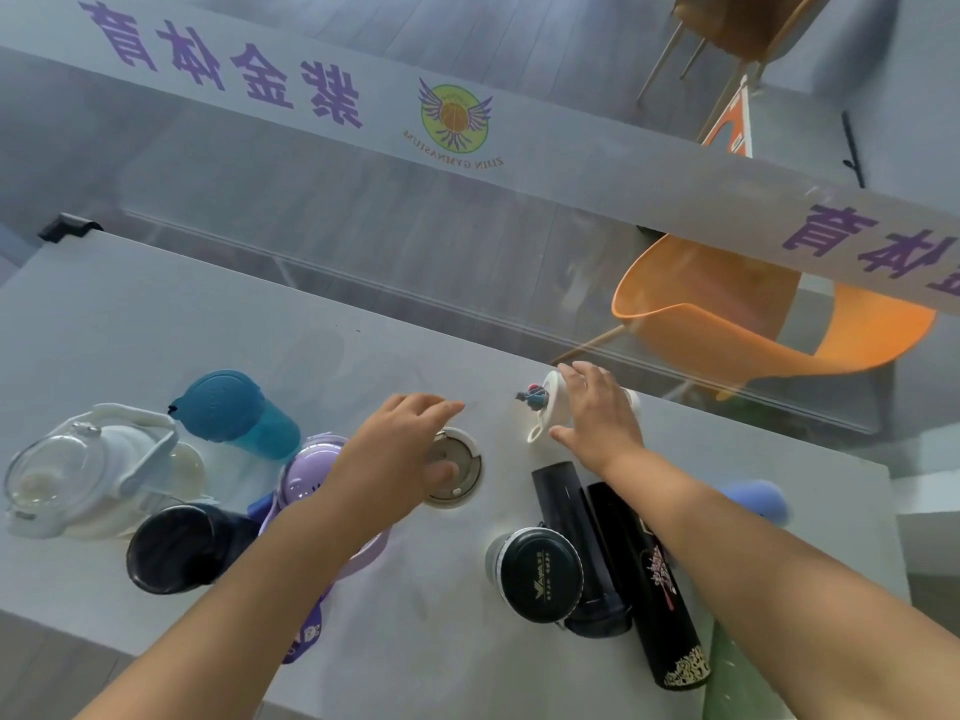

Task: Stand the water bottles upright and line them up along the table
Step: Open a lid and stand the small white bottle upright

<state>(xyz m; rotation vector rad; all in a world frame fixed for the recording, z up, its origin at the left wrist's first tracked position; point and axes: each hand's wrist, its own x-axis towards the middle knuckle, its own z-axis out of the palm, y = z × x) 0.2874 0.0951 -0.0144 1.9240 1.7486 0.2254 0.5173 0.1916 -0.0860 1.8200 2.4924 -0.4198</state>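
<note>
Left hand (pixel 400 449) was seen at frame centre, fingers spread, resting atop the white-lidded bottle (pixel 457 467), no clamp evident; right hand (pixel 597 415) was laid open-fingered over the white bottle (pixel 550 402) lying right of centre on the grey tabletop (pixel 156 314); teal bottle (pixel 239 413) stood at left; black bottles (pixel 644 579) lay at lower right.

A sports hall's rest area, by the look of it: beyond the right hand (pixel 597 418) a clear glass partition (pixel 363 241) carries a frosted band with purple Chinese lettering (pixel 228 59) and a winged basketball emblem reading "ZIJIN GYMNASIUM" (pixel 455 119). Past the glass, up and to the right of that hand, stands an orange moulded plastic chair (pixel 727 314). The plain grey desk (pixel 156 314) under both hands holds many different drinking bottles.
</note>
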